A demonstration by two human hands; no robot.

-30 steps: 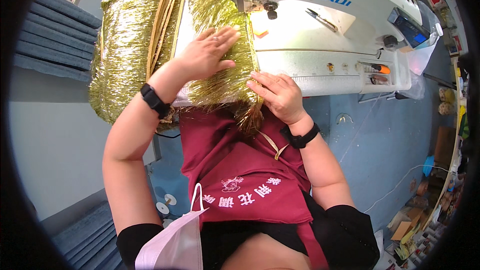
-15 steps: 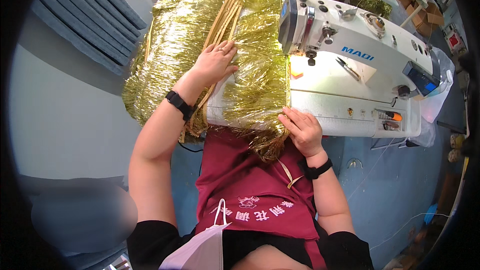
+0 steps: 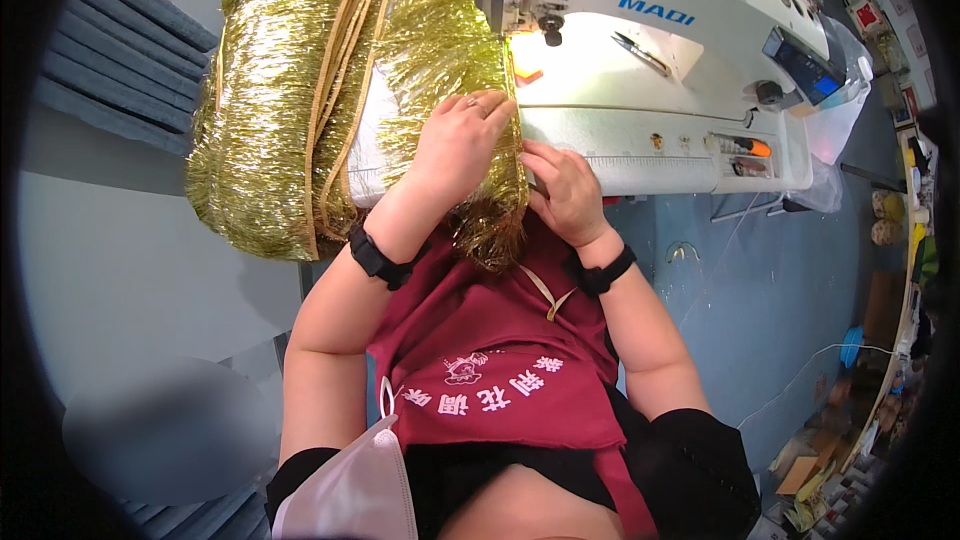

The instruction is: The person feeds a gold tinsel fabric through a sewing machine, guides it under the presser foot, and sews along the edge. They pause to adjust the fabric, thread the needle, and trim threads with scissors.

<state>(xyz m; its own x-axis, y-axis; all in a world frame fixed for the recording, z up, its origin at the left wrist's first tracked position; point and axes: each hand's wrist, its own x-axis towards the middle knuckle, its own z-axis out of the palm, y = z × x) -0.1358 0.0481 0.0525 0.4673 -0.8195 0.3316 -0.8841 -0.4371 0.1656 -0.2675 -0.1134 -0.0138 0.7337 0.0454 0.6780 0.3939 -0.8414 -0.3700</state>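
Note:
Gold tinsel fringe (image 3: 440, 35) lies across the bed of a white sewing machine (image 3: 655, 25), its banded right edge running up under the needle area. My left hand (image 3: 462, 145) rests on the fringe, fingers stretched toward that edge and the thumb hidden. Just beside it, my right hand (image 3: 567, 190) has its fingers and thumb closed at the band, lower down. The fringe's loose lower end hangs over the front edge above my maroon apron (image 3: 490, 335). Folded gold bands (image 3: 348, 50) lie over the heaped fringe at left.
On the machine bed lie dark tweezers or snips (image 3: 640, 53) and an orange piece (image 3: 527, 75). A recessed tray (image 3: 742, 155) at its front right holds small tools, one with an orange end. Blue curtains (image 3: 130, 50) hang at left; cluttered shelving (image 3: 905, 230) lines the right.
My left hand has moved right, from the folded bands to the fringe's banded edge. My right hand stays at that edge, its fingers more curled. The whole view has shifted.

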